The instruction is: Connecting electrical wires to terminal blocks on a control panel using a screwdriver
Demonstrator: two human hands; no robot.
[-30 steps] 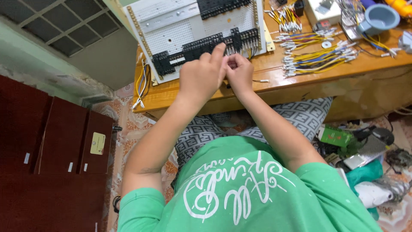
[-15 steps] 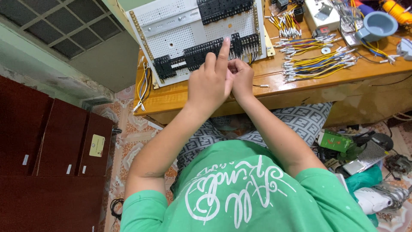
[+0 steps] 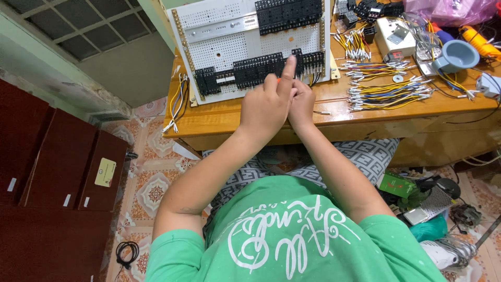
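A white perforated panel (image 3: 224, 49) lies on the wooden table (image 3: 235, 122), with a row of black terminal blocks (image 3: 245, 73) along its near edge. My left hand (image 3: 263, 107) is at that row. Its index finger points up and touches the blocks, and the other fingers are curled. My right hand (image 3: 302, 99) is curled tight beside it, the two touching. A small bit of orange (image 3: 278, 80) shows between the fingers. I cannot tell what it is or which hand has it.
Bundles of yellow and mixed-colour wires (image 3: 389, 94) lie on the table right of the panel, with a blue-grey cup (image 3: 456, 55) and loose black blocks (image 3: 365, 10) behind. More wires (image 3: 177, 102) hang off the left edge. Dark red cabinets (image 3: 47, 172) stand to the left.
My left index finger has straightened and now points up against the terminal row. Both hands stay pressed together at the same spot on the panel.
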